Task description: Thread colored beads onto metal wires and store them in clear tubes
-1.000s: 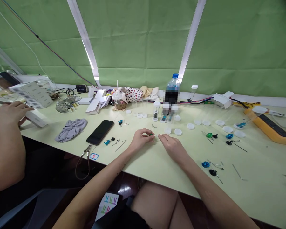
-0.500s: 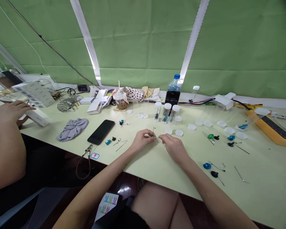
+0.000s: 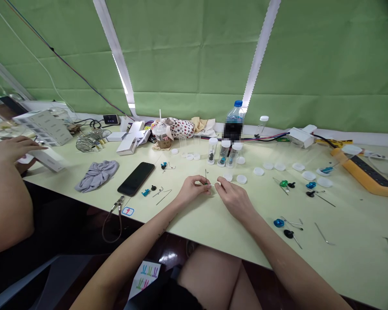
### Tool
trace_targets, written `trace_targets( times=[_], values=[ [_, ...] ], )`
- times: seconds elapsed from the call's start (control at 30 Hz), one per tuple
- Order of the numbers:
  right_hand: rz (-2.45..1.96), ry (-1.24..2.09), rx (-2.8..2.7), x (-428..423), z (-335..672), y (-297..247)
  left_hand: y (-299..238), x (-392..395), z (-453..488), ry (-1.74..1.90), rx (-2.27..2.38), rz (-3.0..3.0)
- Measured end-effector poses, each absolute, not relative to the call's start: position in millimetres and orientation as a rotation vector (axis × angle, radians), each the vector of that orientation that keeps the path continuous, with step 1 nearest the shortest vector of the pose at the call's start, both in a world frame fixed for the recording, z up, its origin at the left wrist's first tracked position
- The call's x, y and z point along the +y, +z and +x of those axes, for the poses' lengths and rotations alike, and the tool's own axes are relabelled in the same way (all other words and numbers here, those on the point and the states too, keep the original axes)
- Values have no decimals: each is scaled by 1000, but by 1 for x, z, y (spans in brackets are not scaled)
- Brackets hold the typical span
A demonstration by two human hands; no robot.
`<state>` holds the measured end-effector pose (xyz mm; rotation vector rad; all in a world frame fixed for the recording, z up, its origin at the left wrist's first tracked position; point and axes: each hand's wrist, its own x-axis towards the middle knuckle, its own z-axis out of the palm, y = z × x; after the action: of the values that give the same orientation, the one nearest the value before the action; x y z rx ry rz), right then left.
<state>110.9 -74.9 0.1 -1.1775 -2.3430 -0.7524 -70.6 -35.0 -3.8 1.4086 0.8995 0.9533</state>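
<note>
My left hand (image 3: 194, 188) pinches a small dark-green part, mostly hidden by the fingers, with a thin bent wire (image 3: 206, 174) standing up from it. Level between my two hands runs a thin metal rod (image 3: 212, 185). Its other end is in the closed fingertips of my right hand (image 3: 233, 197). Behind my hands stand several clear tubes with white caps (image 3: 212, 151), small parts inside them. Left of my left hand lie a blue part (image 3: 145, 192), a small black knob (image 3: 153, 188) and bent metal rods (image 3: 163, 197).
White caps (image 3: 241, 179) lie beyond my right hand. Green (image 3: 283, 184), blue (image 3: 278, 223) and black (image 3: 289, 234) parts with rods are spread to the right. A phone (image 3: 136, 178) and grey scrunchie (image 3: 97, 175) lie left. Far left, another person's hand (image 3: 14, 148) holds a white box (image 3: 47, 159).
My right hand has shifted slightly up and left at the rod, its fingertips still closed. My left hand keeps its pinch. The whole view has moved a little.
</note>
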Motion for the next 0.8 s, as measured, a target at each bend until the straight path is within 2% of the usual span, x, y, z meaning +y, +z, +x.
trace_targets(
  times=[0.8],
  values=[
    [-1232, -629, -2375, -76, 112, -3, -3, -35, -72, 950, 926, 1488]
  ],
)
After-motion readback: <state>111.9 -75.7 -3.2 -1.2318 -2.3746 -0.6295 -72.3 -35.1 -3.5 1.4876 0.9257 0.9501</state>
